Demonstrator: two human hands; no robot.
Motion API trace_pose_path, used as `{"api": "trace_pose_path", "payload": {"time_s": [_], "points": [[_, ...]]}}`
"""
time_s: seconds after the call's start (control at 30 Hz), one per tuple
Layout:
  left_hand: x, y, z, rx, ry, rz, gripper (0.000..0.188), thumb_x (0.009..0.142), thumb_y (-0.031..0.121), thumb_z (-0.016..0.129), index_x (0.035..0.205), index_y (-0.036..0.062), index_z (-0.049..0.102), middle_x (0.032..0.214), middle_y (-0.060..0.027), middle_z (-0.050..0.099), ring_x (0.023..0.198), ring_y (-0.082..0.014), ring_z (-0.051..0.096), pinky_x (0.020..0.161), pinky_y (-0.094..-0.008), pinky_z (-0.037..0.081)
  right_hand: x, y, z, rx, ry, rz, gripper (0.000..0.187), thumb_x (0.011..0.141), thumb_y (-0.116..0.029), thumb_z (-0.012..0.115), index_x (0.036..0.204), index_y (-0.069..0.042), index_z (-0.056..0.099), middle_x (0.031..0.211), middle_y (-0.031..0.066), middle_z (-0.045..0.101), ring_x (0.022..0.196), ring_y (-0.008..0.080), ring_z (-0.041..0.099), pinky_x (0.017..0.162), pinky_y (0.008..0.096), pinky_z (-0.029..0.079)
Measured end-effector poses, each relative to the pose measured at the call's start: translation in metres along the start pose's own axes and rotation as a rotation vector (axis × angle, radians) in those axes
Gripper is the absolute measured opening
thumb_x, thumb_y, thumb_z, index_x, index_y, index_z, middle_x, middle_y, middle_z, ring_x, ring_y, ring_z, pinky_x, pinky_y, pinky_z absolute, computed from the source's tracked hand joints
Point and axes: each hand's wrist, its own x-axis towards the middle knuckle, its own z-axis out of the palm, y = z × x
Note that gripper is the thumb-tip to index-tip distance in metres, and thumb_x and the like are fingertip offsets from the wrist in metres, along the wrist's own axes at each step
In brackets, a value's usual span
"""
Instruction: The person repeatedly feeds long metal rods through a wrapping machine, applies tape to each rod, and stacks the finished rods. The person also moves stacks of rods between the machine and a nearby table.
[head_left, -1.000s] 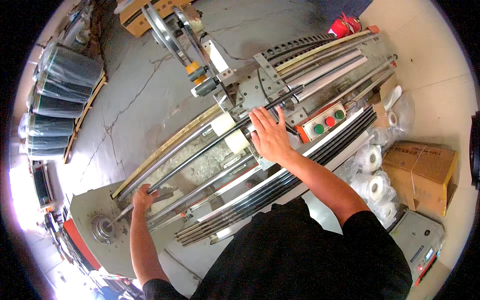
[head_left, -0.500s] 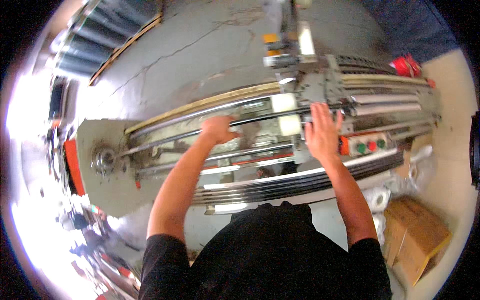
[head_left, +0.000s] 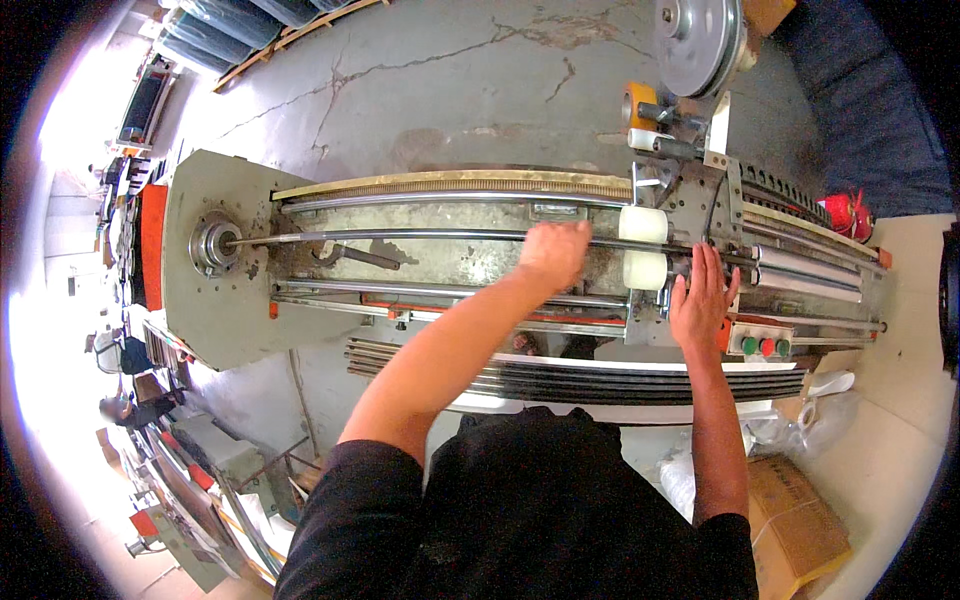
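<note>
A long thin metal rod (head_left: 420, 235) runs from the round chuck (head_left: 214, 244) at the machine's left end, between two white rollers (head_left: 644, 224), toward the carriage (head_left: 690, 195). My left hand (head_left: 553, 256) is closed around the rod, a little left of the rollers. Its fingertips are mostly hidden. To the right of the rollers, my right hand (head_left: 703, 300) rests with fingers stretched out against the carriage, near where the rod passes. It holds nothing that I can see.
A control box (head_left: 758, 340) with green and red buttons sits right of my right hand. Several dark bars (head_left: 590, 380) lie along the machine's near side. A cardboard box (head_left: 795, 520) stands at lower right. Beyond the carriage are a grey wheel (head_left: 690, 40) and a yellow roll (head_left: 636, 105).
My left hand has slid right along the rod, closer to the white rollers, and its fingers have closed more. My right hand stays by the carriage. The whole view has shifted.
</note>
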Motion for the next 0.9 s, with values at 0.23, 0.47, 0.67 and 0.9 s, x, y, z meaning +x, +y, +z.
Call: {"api": "trace_pose_path", "payload": {"time_s": [0.23,0.47,0.67,0.9], "points": [[-0.064,-0.158,-0.020,0.062,-0.119,-0.189,0.038,0.088,0.044,0.069,0.113,0.0157,0.070,0.106,-0.0137,0.073,0.098,-0.0371,0.069,0.081,-0.0511,0.056,0.001,0.004,0.000,-0.024,-0.035,0.012,0.056,0.096,-0.028,0.056,0.146,-0.003,0.046,0.150,0.0148,0.048,0.144,0.0299,0.040,0.122,0.0588,0.011],[-0.093,-0.257,-0.057,0.081,-0.417,-0.348,0.053,0.078,0.057,0.074,0.112,0.0153,0.074,0.109,-0.0150,0.074,0.106,-0.0360,0.068,0.093,-0.0473,0.053,0.003,0.000,-0.005,0.022,0.016,0.015,0.058,0.093,-0.025,0.060,0.145,-0.003,0.047,0.147,0.0146,0.049,0.142,0.0292,0.042,0.121,0.0594,0.013],[-0.032,-0.184,-0.024,0.056,-0.443,0.025,0.066,0.077,0.065,0.072,0.121,0.0168,0.071,0.120,-0.0176,0.070,0.113,-0.0367,0.066,0.099,-0.0466,0.051,0.000,0.003,-0.005,0.039,0.025,0.026,0.059,0.091,-0.024,0.062,0.145,-0.003,0.047,0.146,0.0146,0.050,0.141,0.0292,0.043,0.120,0.0584,0.016],[0.012,-0.032,-0.018,-0.043,-0.266,0.108,0.072,0.081,0.057,0.073,0.135,0.0111,0.058,0.121,-0.0195,0.069,0.115,-0.0364,0.065,0.097,-0.0494,0.052,-0.001,0.003,-0.002,0.042,0.049,0.008,0.059,0.090,-0.022,0.063,0.144,-0.003,0.047,0.144,0.0157,0.051,0.140,0.0301,0.045,0.120,0.0578,0.018]]}}
